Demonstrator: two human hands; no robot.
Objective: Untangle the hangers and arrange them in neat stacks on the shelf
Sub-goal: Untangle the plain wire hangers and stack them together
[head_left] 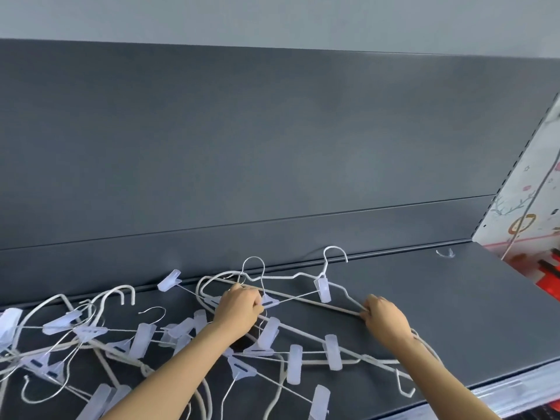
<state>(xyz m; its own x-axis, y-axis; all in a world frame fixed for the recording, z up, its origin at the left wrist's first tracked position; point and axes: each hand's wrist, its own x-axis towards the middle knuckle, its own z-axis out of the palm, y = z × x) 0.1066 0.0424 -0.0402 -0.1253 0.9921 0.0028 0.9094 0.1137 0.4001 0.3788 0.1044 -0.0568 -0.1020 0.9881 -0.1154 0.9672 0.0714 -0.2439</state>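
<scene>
Barely started tbh: your left hand (239,307) and right hand (385,318) grip one hanger (342,308) with curled fingers, pile (142,341) is a tangle, no stacks on the shelf (448,313) yet.

Dark grey back panel (272,147), pale wall (272,16) above; patterned, perhaps cartoon-printed, board (527,207) right

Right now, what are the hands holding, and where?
Right hand pinches the white hanger's right corner; left hand grips tangled hangers near its left end.
</scene>
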